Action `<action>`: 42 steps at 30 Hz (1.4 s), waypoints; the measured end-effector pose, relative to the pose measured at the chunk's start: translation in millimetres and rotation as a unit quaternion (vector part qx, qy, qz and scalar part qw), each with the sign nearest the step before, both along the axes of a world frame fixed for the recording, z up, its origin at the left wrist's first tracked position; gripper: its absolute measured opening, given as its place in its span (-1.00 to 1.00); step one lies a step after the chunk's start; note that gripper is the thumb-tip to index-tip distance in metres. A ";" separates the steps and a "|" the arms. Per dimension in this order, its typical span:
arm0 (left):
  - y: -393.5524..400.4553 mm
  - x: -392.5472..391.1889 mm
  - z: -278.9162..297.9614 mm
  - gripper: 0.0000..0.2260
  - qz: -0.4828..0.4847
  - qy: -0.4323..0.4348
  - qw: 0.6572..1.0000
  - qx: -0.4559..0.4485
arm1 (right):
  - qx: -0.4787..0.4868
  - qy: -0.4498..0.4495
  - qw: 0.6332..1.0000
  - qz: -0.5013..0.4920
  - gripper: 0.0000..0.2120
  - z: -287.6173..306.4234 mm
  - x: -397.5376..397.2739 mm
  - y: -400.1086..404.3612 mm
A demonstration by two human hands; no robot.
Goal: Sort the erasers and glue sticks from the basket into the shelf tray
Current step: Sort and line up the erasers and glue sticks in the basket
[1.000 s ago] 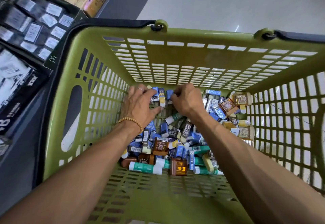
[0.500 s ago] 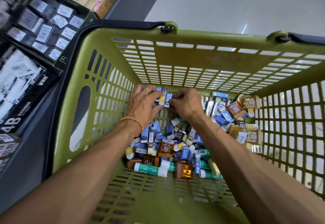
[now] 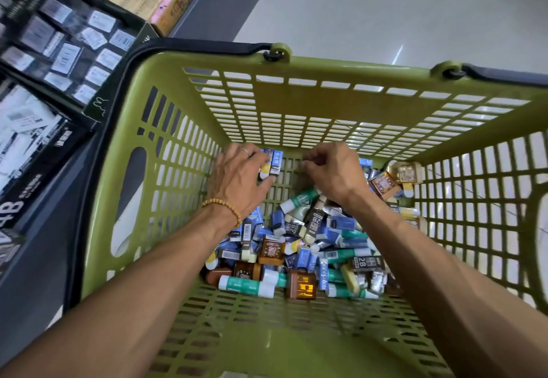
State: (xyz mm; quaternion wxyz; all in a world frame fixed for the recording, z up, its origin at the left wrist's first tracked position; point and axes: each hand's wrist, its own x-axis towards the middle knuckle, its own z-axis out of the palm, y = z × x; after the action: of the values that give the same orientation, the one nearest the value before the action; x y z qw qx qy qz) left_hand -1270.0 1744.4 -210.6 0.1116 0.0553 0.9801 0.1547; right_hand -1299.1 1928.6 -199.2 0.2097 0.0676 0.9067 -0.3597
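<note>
left hand point(image 3: 237, 176) grips blue erasers point(image 3: 271, 162) | right hand point(image 3: 333, 171) curled, in basket point(image 3: 166, 87)

Erasers point(image 3: 314, 223) and glue sticks point(image 3: 246, 285) heaped in basket point(image 3: 296, 348); shelf boxes point(image 3: 59, 45) left of basket.

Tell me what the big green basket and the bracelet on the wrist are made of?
The green basket looks like moulded plastic: one even colour, smooth with a slight sheen, and neat slots through its walls. The bracelet on the left wrist seems to be small round wooden beads, tan and matt, though they could be plastic made to look like wood.
</note>
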 end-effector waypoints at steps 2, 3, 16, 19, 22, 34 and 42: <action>11.3 2.4 4.6 -0.66 -0.020 -0.026 0.999 0.031 | 0.037 0.004 0.999 -0.006 -0.93 6.1 5.5 24.9; 17.8 4.0 5.9 -0.66 -0.032 -0.065 0.996 0.049 | 0.050 -0.006 0.999 -0.019 -0.93 7.0 8.1 34.9; 23.5 11.9 22.3 -0.55 -0.036 -0.299 0.948 0.100 | 0.111 -0.009 0.988 0.104 -0.91 -4.6 17.1 33.0; 24.3 11.0 25.6 -0.53 0.001 -0.322 0.939 0.123 | 0.017 -0.053 0.998 0.027 -0.83 -2.4 14.8 39.4; 20.9 10.0 28.2 -0.50 0.012 -0.334 0.934 0.127 | -0.054 -0.047 0.997 -0.015 -0.82 1.9 12.1 35.5; -4.5 1.3 36.2 -0.73 0.248 -0.258 0.891 0.280 | 0.012 -0.055 0.998 -0.018 -0.83 -19.8 -4.9 -15.3; 7.5 -4.5 39.2 -0.83 0.287 -0.238 0.862 0.344 | -0.082 -0.033 0.996 -0.004 -0.81 -0.1 3.5 -6.9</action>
State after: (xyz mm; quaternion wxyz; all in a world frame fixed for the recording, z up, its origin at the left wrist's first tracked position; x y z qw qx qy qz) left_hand -1274.5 1751.9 -171.4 0.2664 -0.2324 0.7807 0.5153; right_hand -1295.6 1921.7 -199.3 0.2431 0.0653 0.8667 -0.4308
